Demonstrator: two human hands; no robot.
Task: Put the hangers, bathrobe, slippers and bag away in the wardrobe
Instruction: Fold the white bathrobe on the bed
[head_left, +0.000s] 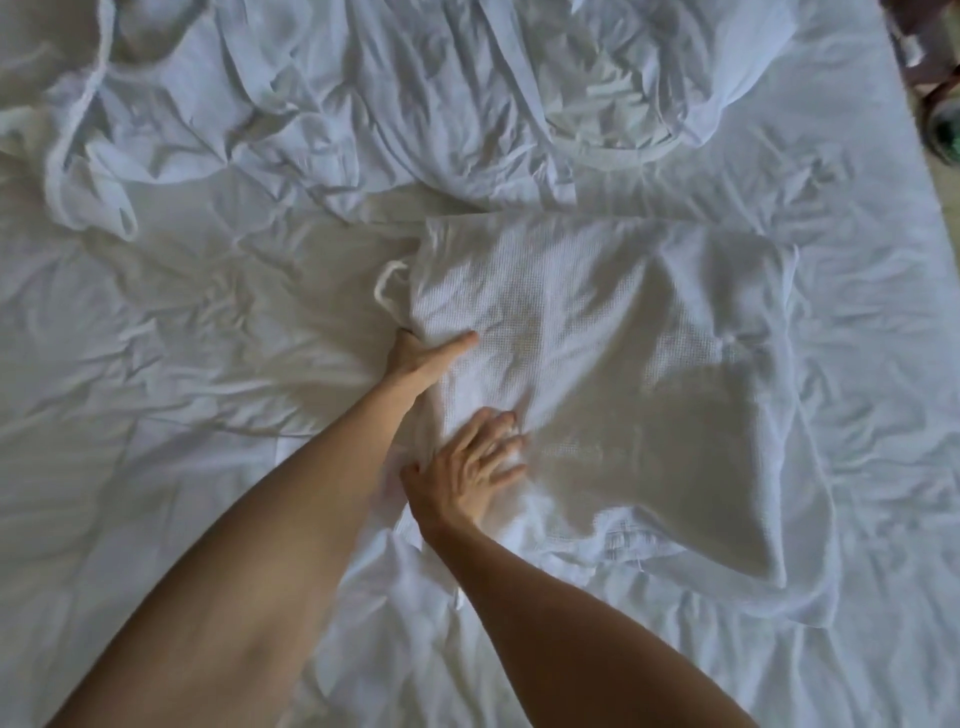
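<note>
Folded waffle bathrobe lying on bed sheet, long axis running left-right. Left hand pinching its left edge, thumb on top. Right hand pressing flat, fingers spread, nearer person.

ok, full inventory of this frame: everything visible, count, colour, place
waffle-weave bathrobe: 1, white, folded flat on the bed, centre-right
hanging loop: 1, white cord, at the bathrobe's upper-left corner
bed sheet: 1, white, wrinkled, covers most of the view
crumpled fabric: 1 pile, white, top of the bed; what kind of item it is cannot be told
cord: 1, white, thick, curving across the top left
floor strip: dark blurred shapes at the top right edge, not identifiable
left hand: 1, grips the bathrobe's left edge, thumb on top
right hand: 1, fingers spread, presses on the bathrobe's lower left part
</note>
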